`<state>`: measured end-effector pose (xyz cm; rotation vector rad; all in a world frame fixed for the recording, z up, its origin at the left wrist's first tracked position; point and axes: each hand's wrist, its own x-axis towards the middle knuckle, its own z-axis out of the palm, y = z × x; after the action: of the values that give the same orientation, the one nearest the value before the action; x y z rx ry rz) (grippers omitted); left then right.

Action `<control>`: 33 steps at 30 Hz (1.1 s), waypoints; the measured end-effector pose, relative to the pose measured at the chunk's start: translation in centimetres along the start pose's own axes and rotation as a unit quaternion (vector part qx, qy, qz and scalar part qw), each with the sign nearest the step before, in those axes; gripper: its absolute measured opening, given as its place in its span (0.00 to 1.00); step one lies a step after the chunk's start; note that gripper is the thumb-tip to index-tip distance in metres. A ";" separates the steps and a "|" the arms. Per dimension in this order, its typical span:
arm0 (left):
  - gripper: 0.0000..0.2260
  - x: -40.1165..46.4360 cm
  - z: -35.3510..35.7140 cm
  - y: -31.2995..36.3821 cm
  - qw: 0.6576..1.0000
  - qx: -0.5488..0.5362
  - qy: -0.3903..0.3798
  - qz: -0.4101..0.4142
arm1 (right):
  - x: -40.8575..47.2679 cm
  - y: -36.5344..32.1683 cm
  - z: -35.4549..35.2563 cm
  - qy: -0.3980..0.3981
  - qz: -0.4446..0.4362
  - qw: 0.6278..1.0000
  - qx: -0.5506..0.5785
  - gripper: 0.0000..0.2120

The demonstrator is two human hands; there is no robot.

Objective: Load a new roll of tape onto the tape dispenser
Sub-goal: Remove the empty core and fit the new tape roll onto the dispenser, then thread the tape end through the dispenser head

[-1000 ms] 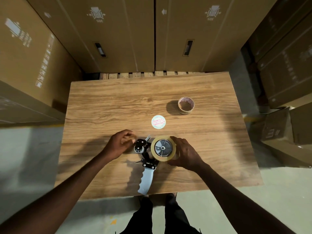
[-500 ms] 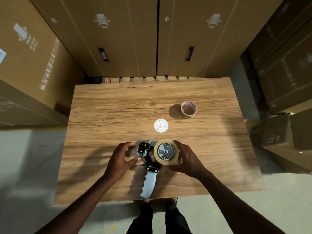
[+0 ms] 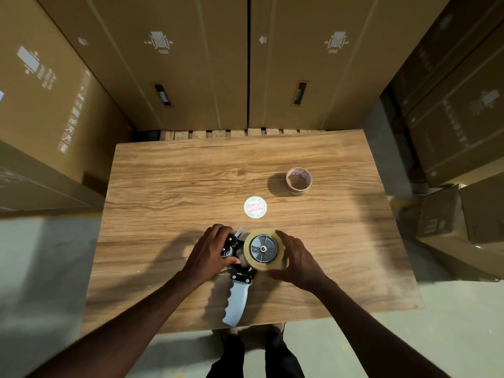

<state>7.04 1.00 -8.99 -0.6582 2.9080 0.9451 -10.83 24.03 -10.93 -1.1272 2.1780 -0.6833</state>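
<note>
A tape dispenser (image 3: 236, 298) with a pale blue handle and black head lies flat on the wooden table (image 3: 169, 186), handle toward me. A tan roll of tape (image 3: 263, 249) sits on its grey hub. My left hand (image 3: 210, 253) grips the black head of the dispenser at the roller end. My right hand (image 3: 296, 259) cups the right side of the roll, fingers curled around its rim.
An empty cardboard tape core (image 3: 298, 181) stands at the back right of the table. A round printed sticker (image 3: 255, 207) lies flat near the middle. Tall cardboard boxes (image 3: 245, 64) surround the table at the back and on both sides.
My left hand moved right, from beside the dispenser onto its black head. My right hand stayed on the roll. The camera shifted slightly.
</note>
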 end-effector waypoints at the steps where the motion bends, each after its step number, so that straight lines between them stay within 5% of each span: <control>1: 0.34 0.1 0.1 0.0 1.000 0.007 -0.001 0.008 | 0.0 0.0 0.0 0.000 0.002 1.000 -0.003 0.56; 8: 0.33 0.2 0.2 -0.4 1.000 0.000 -0.010 -0.006 | -1.2 -1.5 0.2 0.056 0.030 0.998 0.016 0.59; 11: 0.34 0.1 0.3 -0.7 0.999 -0.022 -0.019 -0.019 | -3.6 -5.2 1.8 0.147 0.112 0.977 0.101 0.47; 13: 0.35 -0.1 0.5 -0.8 0.998 -0.044 -0.032 -0.032 | -4.9 -8.1 3.4 0.166 0.211 0.941 0.205 0.42; 17: 0.39 -0.4 0.5 -1.1 0.994 -0.077 -0.062 -0.043 | -5.6 -11.7 8.0 0.079 0.420 0.824 0.372 0.45; 20: 0.39 -0.2 0.0 -1.8 0.992 -0.085 -0.082 -0.041 | -4.7 -13.1 10.3 0.041 0.420 0.811 0.405 0.46; 26: 0.40 0.8 -1.6 -1.9 0.982 -0.136 -0.113 -0.062 | -2.6 -13.2 11.2 0.038 0.449 0.784 0.426 0.17; 29: 0.41 1.1 -2.2 -1.4 0.981 -0.165 -0.085 -0.056 | -3.1 -14.2 9.2 0.040 0.447 0.720 0.529 0.05; 33: 0.40 1.8 -3.8 0.6 0.983 -0.176 -0.048 -0.035 | -3.6 -14.6 6.5 0.031 0.431 0.684 0.588 0.07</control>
<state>5.56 -1.43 -5.82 -0.6985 2.6376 1.4544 3.25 18.48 -4.73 0.5787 1.4294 -1.2928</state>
